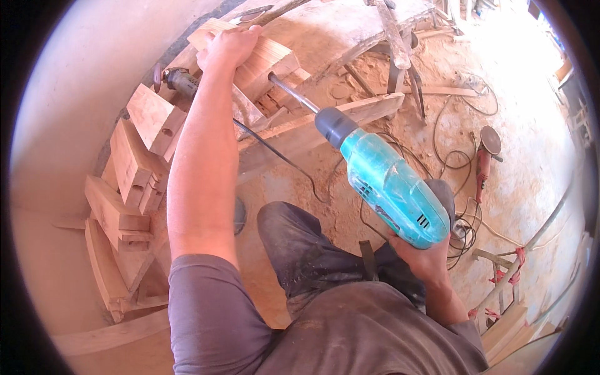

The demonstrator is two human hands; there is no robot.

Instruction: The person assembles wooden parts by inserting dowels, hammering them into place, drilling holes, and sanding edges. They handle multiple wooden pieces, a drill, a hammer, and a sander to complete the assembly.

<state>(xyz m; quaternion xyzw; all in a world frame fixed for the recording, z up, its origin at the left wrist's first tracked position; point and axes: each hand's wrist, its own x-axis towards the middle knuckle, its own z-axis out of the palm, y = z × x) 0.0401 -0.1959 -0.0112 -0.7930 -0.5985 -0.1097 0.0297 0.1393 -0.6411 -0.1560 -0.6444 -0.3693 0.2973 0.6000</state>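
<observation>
My right hand [424,257] is wrapped round the handle of a teal power drill [390,178], partly hidden beneath its body. From the drill's black chuck [334,125], a long metal bit [295,94] points up and left. Its tip meets the end face of a pale wooden block [275,55]; how deep it reaches, I cannot tell. My left arm stretches forward, and my left hand [230,49] grips that block from above near its far end. Under and beside it lie other wooden pieces [290,78] with slots cut in them.
Several cut timber blocks [132,162], some with drilled holes, are stacked along the wall at left. A grey-green power tool [181,81] lies beside my left forearm. An angle grinder [485,156] and loose cables [459,165] rest on the dusty floor at right.
</observation>
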